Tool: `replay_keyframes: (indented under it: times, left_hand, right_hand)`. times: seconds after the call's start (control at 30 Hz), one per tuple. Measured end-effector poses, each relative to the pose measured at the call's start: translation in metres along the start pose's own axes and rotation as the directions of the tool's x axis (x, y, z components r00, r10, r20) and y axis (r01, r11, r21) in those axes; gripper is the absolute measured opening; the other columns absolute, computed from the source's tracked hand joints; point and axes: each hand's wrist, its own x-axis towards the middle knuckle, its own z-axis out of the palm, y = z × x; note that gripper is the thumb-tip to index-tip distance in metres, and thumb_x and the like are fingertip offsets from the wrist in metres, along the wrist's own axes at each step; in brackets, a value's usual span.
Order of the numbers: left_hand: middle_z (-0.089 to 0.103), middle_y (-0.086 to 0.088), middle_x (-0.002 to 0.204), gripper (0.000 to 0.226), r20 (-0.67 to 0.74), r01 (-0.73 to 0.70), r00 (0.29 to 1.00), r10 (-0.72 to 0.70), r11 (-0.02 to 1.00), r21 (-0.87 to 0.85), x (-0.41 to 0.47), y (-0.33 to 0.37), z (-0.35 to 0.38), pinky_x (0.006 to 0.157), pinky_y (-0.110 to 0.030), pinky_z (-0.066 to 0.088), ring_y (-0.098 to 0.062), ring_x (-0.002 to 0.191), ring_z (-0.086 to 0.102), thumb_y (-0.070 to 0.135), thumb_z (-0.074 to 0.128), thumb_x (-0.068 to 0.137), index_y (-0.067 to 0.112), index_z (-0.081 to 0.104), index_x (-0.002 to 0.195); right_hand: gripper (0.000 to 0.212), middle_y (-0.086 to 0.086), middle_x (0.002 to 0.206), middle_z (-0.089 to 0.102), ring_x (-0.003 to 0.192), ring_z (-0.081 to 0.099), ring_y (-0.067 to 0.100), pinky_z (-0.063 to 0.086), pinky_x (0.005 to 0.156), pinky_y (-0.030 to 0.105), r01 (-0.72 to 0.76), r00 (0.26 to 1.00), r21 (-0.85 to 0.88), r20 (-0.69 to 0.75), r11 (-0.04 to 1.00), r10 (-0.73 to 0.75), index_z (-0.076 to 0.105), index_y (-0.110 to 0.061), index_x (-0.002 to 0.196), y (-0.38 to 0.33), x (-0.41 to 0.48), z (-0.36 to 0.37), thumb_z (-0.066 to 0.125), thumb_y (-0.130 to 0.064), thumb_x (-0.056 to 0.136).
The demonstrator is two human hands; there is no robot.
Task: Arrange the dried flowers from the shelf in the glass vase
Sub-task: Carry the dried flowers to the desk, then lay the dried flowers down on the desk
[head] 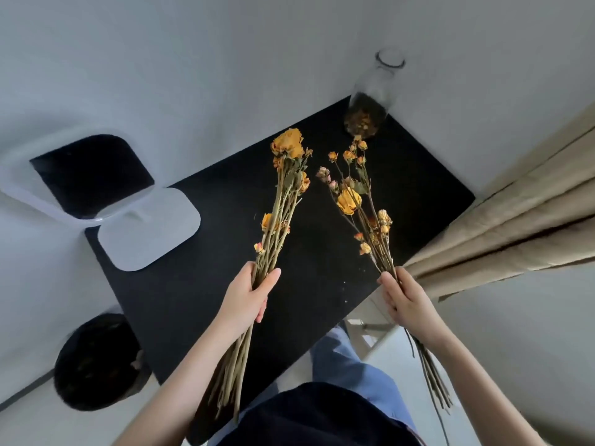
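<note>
1. The left hand (249,296) had its fingers (262,309) curled shut around a thick bunch of dried flower stems, with the thumb (269,278) pressed across the front of the stems.
2. That left bunch (283,201) rose from the fist up and slightly to the right, ending in large yellow-orange dried roses; its long bare stem ends trailed below the hand toward the person's body.
3. The right hand (407,300) had its fingers (391,292) closed together on a thinner bunch, gripping the stems near their middle.
4. The right bunch (357,201) leaned up and to the left, carrying one larger yellow rose and many small orange and pink buds; its stem ends hung down past the wrist.
5. The two bunches were held apart above the black table (206,284), their heads tilting toward each other without touching.
6. The glass vase (375,94) stood at the table's far corner by the wall, well apart from both hands, with dried petal bits in its bottom and no stems in it.
7. A clear chair with a black cushion (96,175) stood at the table's left, a black bin (96,362) on the floor below it.
8. A beige curtain (515,217) hung to the right.
</note>
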Motion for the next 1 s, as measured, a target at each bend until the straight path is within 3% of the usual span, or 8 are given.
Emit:
replay_keyframes:
  times: [0.1, 0.23, 0.43, 0.6, 0.77, 0.87, 0.93, 1.0]
  left_hand:
    - [0.046, 0.005, 0.044, 0.020, -0.062, -0.002, 0.998, 0.000, 0.999, -0.040, 0.025, 0.014, 0.018, 0.041, -0.020, 0.042, -0.007, 0.036, 0.042, 0.040, 0.052, 0.090, 0.022, 0.046, 0.082]
    - [0.047, 0.004, 0.047, 0.019, -0.147, 0.004, 0.989, -0.018, 0.995, -0.097, 0.063, 0.035, 0.058, 0.043, -0.024, 0.043, -0.011, 0.039, 0.043, 0.038, 0.051, 0.091, 0.021, 0.048, 0.085]
    - [0.048, 0.003, 0.052, 0.014, -0.266, 0.023, 0.961, -0.075, 0.981, -0.192, 0.117, 0.070, 0.137, 0.041, -0.021, 0.043, -0.007, 0.039, 0.045, 0.035, 0.050, 0.092, 0.020, 0.049, 0.091]
    - [0.048, 0.000, 0.056, 0.012, -0.445, 0.053, 0.873, -0.197, 0.947, -0.316, 0.156, 0.094, 0.188, 0.037, -0.017, 0.040, -0.003, 0.034, 0.045, 0.033, 0.050, 0.093, 0.023, 0.045, 0.089]
    - [0.055, -0.001, 0.065, 0.013, -0.522, 0.066, 0.816, -0.249, 0.937, -0.344, 0.193, 0.105, 0.210, 0.037, -0.015, 0.041, -0.001, 0.036, 0.049, 0.034, 0.050, 0.093, 0.024, 0.043, 0.089]
    - [0.060, -0.003, 0.077, 0.019, -0.542, 0.096, 0.795, -0.273, 0.939, -0.331, 0.206, 0.104, 0.213, 0.044, -0.024, 0.049, -0.006, 0.047, 0.055, 0.035, 0.049, 0.094, 0.018, 0.042, 0.099]
    - [0.062, -0.006, 0.086, 0.027, -0.548, 0.134, 0.790, -0.276, 0.949, -0.286, 0.211, 0.102, 0.211, 0.059, -0.038, 0.056, -0.016, 0.062, 0.061, 0.034, 0.047, 0.094, 0.012, 0.041, 0.108]
    - [0.063, -0.007, 0.091, 0.031, -0.552, 0.181, 0.788, -0.272, 0.960, -0.215, 0.215, 0.098, 0.208, 0.068, -0.043, 0.057, -0.020, 0.072, 0.064, 0.032, 0.047, 0.095, 0.007, 0.040, 0.111]
  right_hand:
    - [0.025, -0.008, 0.058, 0.044, 0.047, 0.041, 0.006, 0.035, 0.044, 0.021, 0.016, 0.999, -0.023, 0.045, 1.000, -0.015, 0.053, -0.015, 0.093, -0.007, 0.040, -0.020, 0.042, -0.037, 0.095]
    - [0.022, -0.009, 0.052, 0.042, 0.042, 0.039, 0.004, 0.033, 0.038, 0.017, 0.014, 0.986, 0.082, 0.167, 0.997, -0.028, 0.052, -0.016, 0.093, -0.016, 0.097, -0.054, 0.043, -0.036, 0.094]
    - [0.017, -0.010, 0.054, 0.044, 0.042, 0.039, 0.002, 0.033, 0.038, 0.014, 0.032, 0.939, 0.059, 0.341, 0.998, -0.051, 0.051, -0.017, 0.093, -0.026, 0.179, -0.094, 0.043, -0.031, 0.097]
    - [0.016, -0.007, 0.059, 0.044, 0.043, 0.040, 0.002, 0.034, 0.040, 0.017, 0.048, 0.919, 0.044, 0.388, 0.998, -0.062, 0.051, -0.021, 0.090, -0.026, 0.229, -0.104, 0.041, -0.032, 0.097]
    - [0.017, -0.007, 0.061, 0.048, 0.044, 0.044, 0.000, 0.037, 0.045, 0.018, 0.070, 0.895, 0.006, 0.441, 0.998, -0.065, 0.052, -0.023, 0.092, -0.023, 0.260, -0.086, 0.040, -0.034, 0.098]
    - [0.018, -0.006, 0.063, 0.050, 0.046, 0.046, -0.002, 0.039, 0.049, 0.019, 0.065, 0.892, -0.028, 0.449, 0.998, -0.045, 0.051, -0.024, 0.092, -0.019, 0.272, -0.071, 0.038, -0.034, 0.098]
    - [0.018, -0.006, 0.065, 0.051, 0.050, 0.049, 0.002, 0.042, 0.052, 0.022, 0.058, 0.890, -0.074, 0.455, 0.996, -0.018, 0.051, -0.023, 0.093, -0.016, 0.277, -0.063, 0.038, -0.035, 0.098]
    - [0.017, -0.005, 0.066, 0.052, 0.053, 0.051, 0.005, 0.045, 0.054, 0.025, 0.077, 0.886, -0.128, 0.464, 0.989, -0.009, 0.049, -0.023, 0.093, -0.011, 0.282, -0.056, 0.037, -0.034, 0.098]
